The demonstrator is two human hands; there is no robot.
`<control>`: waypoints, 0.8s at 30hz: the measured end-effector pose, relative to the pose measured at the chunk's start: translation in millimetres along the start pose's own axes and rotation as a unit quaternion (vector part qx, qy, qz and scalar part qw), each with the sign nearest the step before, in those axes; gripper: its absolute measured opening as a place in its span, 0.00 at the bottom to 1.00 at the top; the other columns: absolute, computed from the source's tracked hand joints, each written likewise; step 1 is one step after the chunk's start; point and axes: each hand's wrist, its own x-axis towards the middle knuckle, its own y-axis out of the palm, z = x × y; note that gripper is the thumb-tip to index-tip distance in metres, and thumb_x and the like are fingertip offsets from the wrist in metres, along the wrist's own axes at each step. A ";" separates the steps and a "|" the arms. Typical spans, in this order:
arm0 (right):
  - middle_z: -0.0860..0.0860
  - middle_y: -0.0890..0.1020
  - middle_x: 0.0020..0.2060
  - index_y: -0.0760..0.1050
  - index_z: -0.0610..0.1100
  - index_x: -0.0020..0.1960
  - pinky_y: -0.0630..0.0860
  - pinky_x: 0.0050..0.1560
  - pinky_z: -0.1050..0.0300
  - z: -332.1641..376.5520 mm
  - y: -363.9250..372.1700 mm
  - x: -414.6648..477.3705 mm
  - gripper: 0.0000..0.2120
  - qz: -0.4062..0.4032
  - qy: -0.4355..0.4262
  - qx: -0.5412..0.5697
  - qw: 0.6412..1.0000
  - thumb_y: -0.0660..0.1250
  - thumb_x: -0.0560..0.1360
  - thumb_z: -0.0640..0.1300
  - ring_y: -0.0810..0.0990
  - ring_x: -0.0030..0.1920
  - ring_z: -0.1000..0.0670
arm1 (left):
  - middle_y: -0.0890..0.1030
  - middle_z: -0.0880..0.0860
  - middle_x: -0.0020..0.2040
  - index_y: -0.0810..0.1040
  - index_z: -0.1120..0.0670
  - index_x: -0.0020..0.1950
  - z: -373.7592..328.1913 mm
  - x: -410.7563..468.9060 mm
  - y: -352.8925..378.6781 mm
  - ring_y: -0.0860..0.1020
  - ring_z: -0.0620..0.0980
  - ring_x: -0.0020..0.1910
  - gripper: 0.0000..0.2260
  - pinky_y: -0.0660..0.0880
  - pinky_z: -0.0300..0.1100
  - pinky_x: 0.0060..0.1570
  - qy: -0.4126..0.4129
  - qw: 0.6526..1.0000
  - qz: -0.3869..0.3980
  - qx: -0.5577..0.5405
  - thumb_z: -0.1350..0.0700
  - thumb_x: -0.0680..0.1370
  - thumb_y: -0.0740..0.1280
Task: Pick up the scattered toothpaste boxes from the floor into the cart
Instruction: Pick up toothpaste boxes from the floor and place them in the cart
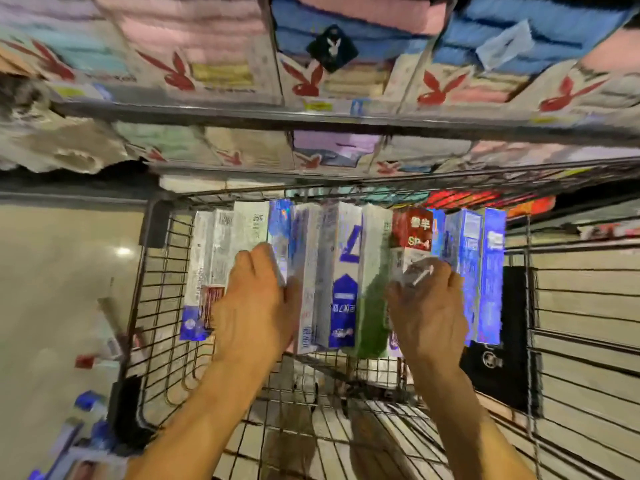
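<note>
Two shelf (pixel 311 116) levels fill the top of the frame, stacked with boxed towels (pixel 194 46) in pink, blue and pale green, each box marked with a red rabbit logo. Below them, in the middle of the frame, a wire cart (pixel 152 306) stands against the shelving, its far wall just under the lower shelf edge. Red packets (pixel 467 199) show through the wires at the upper right of the cart. A flat black pack (pixel 498 341) leans against the inside of the cart's right wall.

Most of the toothpaste boxes (pixel 343 278) are already in the cart, set side by side in one row across its far end, white ones at the left, blue and green ones in the middle, blue ones at the right. A few more boxes (pixel 90 403), blurred, lie on the pale floor (pixel 52 271) at the lower left of the frame, outside the cart's left wall and well apart from both hands.

Both forearms reach in over the near edge of the cart. The left hand (pixel 256 299) lies on the left part of the row; its fingers (pixel 256 254) cover the white boxes and its thumb sits on the other side of a blue box (pixel 278 230), so it holds that box between them. The right hand (pixel 429 313) lies on the right part of the row, its fingers (pixel 446 275) bent over the lower half of a red and white box (pixel 414 230). Blur hides whether they grip it or only press on it. The green and blue middle boxes stand untouched between the hands.
</note>
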 end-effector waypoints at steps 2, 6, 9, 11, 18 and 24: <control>0.48 0.74 0.55 0.69 0.51 0.59 0.75 0.46 0.43 -0.7 0.3 7.4 0.19 -0.009 -0.003 -0.007 1.000 0.72 0.74 0.54 0.76 0.57 0.38 | 0.68 0.52 0.49 0.69 0.55 0.60 0.8 2.9 -1.1 0.70 0.51 0.37 0.18 0.58 0.38 0.25 -0.007 1.000 -0.004 0.008 0.46 0.77 0.68; 0.46 0.73 0.60 0.67 0.46 0.68 0.75 0.50 0.42 1.6 -5.2 17.8 0.27 0.022 0.003 -0.047 0.999 0.70 0.74 0.55 0.73 0.61 0.39 | 0.69 0.54 0.53 0.68 0.55 0.62 4.2 6.4 -9.8 0.75 0.53 0.42 0.22 0.71 0.44 0.29 -0.015 0.999 0.014 0.036 0.42 0.77 0.67; 0.45 0.74 0.63 0.67 0.44 0.70 0.75 0.52 0.44 11.9 -28.6 19.7 0.30 0.031 -0.036 -0.056 0.997 0.68 0.76 0.59 0.73 0.63 0.40 | 0.71 0.54 0.53 0.68 0.55 0.62 -3.7 7.1 -32.0 0.77 0.54 0.42 0.21 0.78 0.50 0.33 -0.001 0.999 0.016 0.039 0.42 0.78 0.64; 0.43 0.75 0.61 0.68 0.42 0.70 0.75 0.50 0.45 23.2 -54.2 20.6 0.29 0.035 -0.069 -0.071 0.994 0.68 0.76 0.59 0.74 0.62 0.38 | 0.72 0.55 0.53 0.68 0.55 0.62 -15.3 6.3 -53.7 0.77 0.56 0.43 0.19 0.79 0.52 0.34 0.003 0.999 0.011 0.037 0.43 0.79 0.63; 0.41 0.74 0.63 0.69 0.40 0.71 0.74 0.58 0.43 73.0 -188.2 4.0 0.26 0.040 -0.201 -0.074 0.976 0.66 0.79 0.55 0.72 0.65 0.37 | 0.74 0.55 0.52 0.72 0.54 0.59 -81.4 -17.6 -164.2 0.76 0.58 0.50 0.15 0.74 0.50 0.42 0.100 0.990 -0.015 0.101 0.45 0.78 0.63; 0.40 0.77 0.61 0.72 0.42 0.65 0.75 0.55 0.43 108.7 -307.1 -30.6 0.23 0.031 -0.287 -0.114 0.951 0.65 0.78 0.57 0.76 0.62 0.37 | 0.75 0.56 0.58 0.70 0.55 0.62 -124.4 -62.0 -258.7 0.74 0.60 0.58 0.17 0.72 0.53 0.52 0.107 0.984 -0.039 0.140 0.45 0.79 0.62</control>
